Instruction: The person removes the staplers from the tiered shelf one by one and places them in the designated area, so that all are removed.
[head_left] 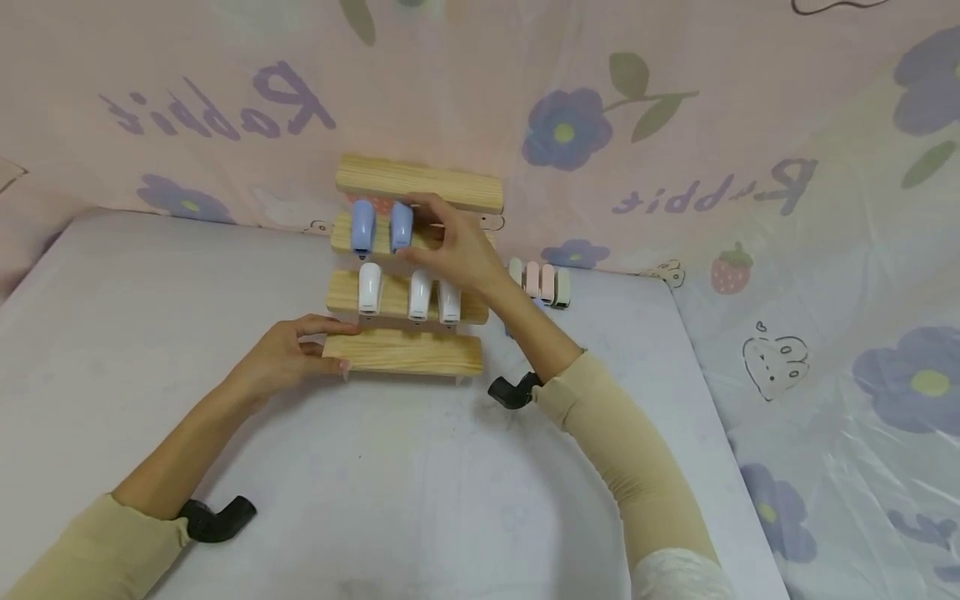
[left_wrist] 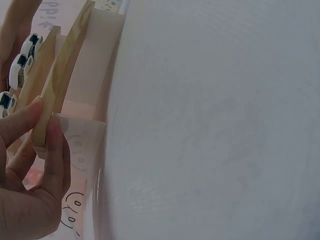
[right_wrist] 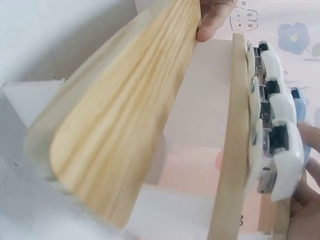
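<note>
A tiered wooden rack (head_left: 405, 353) with several shelves stands at the back of the table. My left hand (head_left: 279, 358) pinches the left end of its lowest shelf, thumb and fingers on opposite faces in the left wrist view. My right hand (head_left: 467, 254) grips a small blue stapler (head_left: 402, 223) at the second shelf from the top. Left of it on that shelf stands another blue stapler (head_left: 363, 225). Three white staplers line the shelf below, a left one (head_left: 370, 287) apart from the other two; the nearest white stapler (right_wrist: 287, 160) partly hides my right hand in the right wrist view.
Right of the rack, pink staplers (head_left: 532, 279) and green staplers (head_left: 562, 288) stand in a row, with something blue partly hidden by my right forearm. The top shelf (head_left: 420, 181) is bare. A printed cloth (head_left: 465, 100) hangs close behind the rack.
</note>
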